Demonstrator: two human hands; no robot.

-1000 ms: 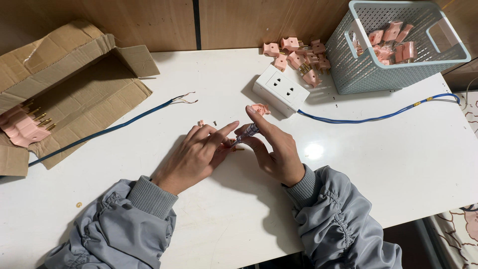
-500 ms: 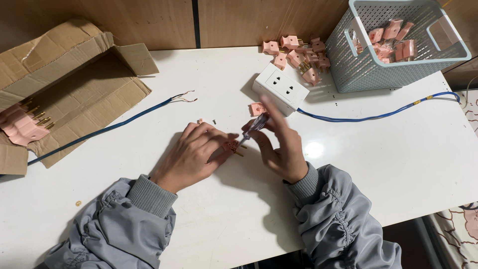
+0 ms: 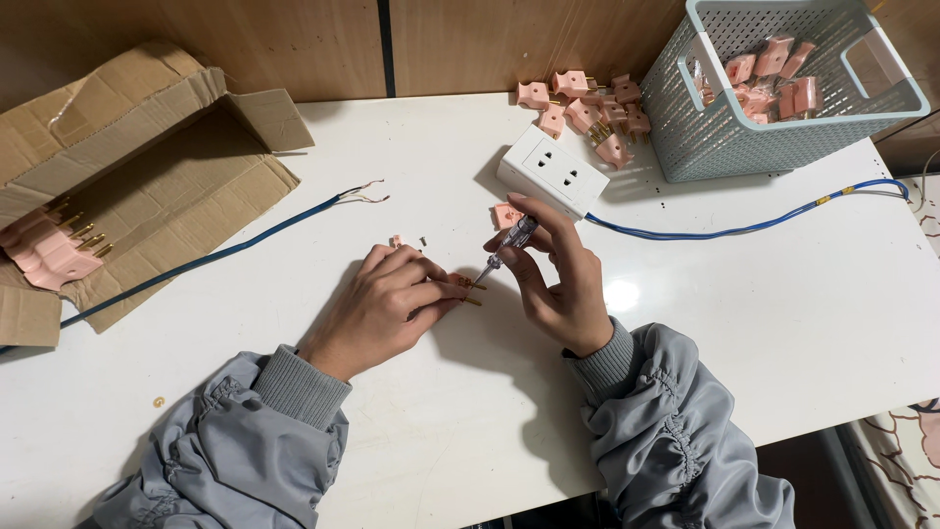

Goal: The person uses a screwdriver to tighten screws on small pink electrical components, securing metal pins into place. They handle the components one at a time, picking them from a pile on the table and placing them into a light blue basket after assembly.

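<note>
Pink plug half (image 3: 460, 285), small, light, rigid plastic with brass prongs, sits pinched on the white table (image 3: 744, 323) by the left hand (image 3: 387, 309), best held by its sides, while the right hand (image 3: 558, 279) grips a slim screwdriver (image 3: 507, 245).

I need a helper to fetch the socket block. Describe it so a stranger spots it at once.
Start at the grey-blue perforated plastic basket at the back right of the white table. Just left of it, beside a loose heap of pink plastic plugs, lies the white square socket block. It alone is white, and a blue cable runs from it.
</note>
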